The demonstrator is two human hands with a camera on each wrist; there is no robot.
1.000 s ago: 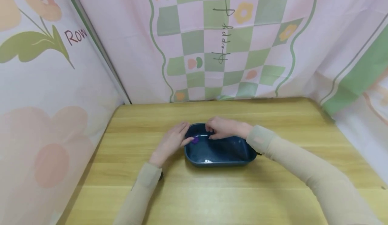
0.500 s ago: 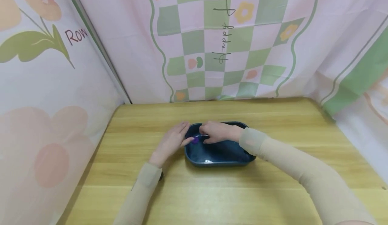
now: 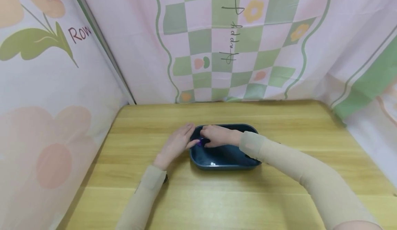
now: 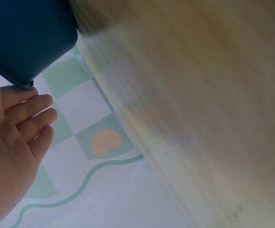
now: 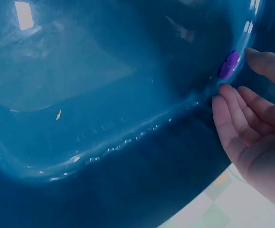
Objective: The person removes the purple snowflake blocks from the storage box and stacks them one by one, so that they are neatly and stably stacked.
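A dark blue basin (image 3: pixel 225 168) with rounded corners stands on the wooden table. My left hand (image 3: pixel 176 141) rests at its left end, fingers straight along the outside and thumb reaching over the rim. In the left wrist view the fingers of that hand (image 4: pixel 25 123) lie right at the basin's rim. My right hand (image 3: pixel 219 136) is down inside the basin, bent at the knuckles. A small purple oval piece with a bumpy edge (image 5: pixel 229 65) lies on the basin floor by the wall. The thumb and fingertips of my right hand (image 5: pixel 258 121) are spread around it with a gap.
The wooden table (image 3: pixel 223 199) reaches back to a checked, flower-printed curtain (image 3: pixel 229 51). Another printed curtain (image 3: pixel 46 130) borders the left side, and more cloth hangs at the right. A tiny yellowish fleck (image 5: pixel 58 115) shows on the basin floor.
My right hand has moved left inside the basin, from near its middle to beside the purple piece. The left hand keeps its place at the rim.
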